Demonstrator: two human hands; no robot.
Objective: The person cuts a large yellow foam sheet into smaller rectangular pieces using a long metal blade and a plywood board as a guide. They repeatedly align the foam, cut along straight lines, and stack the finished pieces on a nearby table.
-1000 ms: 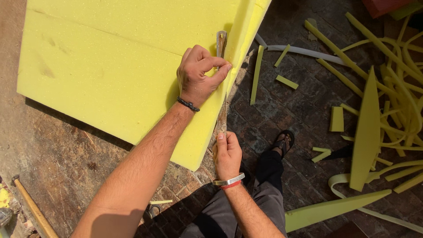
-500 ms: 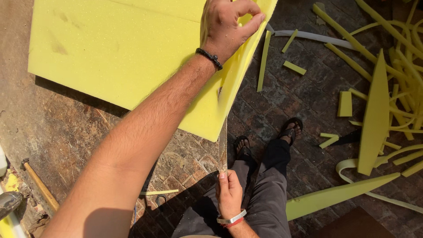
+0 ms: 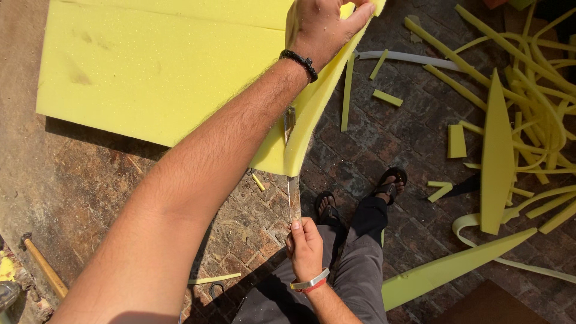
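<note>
A large yellow foam sheet [image 3: 162,72] lies over a brick floor. My left hand [image 3: 324,24] grips its right edge near the top of the view and pulls a strip of it away. My right hand [image 3: 305,247] is closed on the handle end of a long thin blade [image 3: 292,180]. The blade points away from me and sits inside the cut at the sheet's near right corner. My legs and sandalled feet [image 3: 390,180] stand just right of the blade.
Many yellow foam offcuts [image 3: 498,150] and thin strips lie across the bricks on the right. A long wedge of foam [image 3: 450,267] rests by my right leg. A wooden-handled tool [image 3: 45,267] lies at the lower left.
My left hand has moved up along the sheet's right edge, away from me, and now pulls the edge up. My right hand with the blade has dropped back toward me.
</note>
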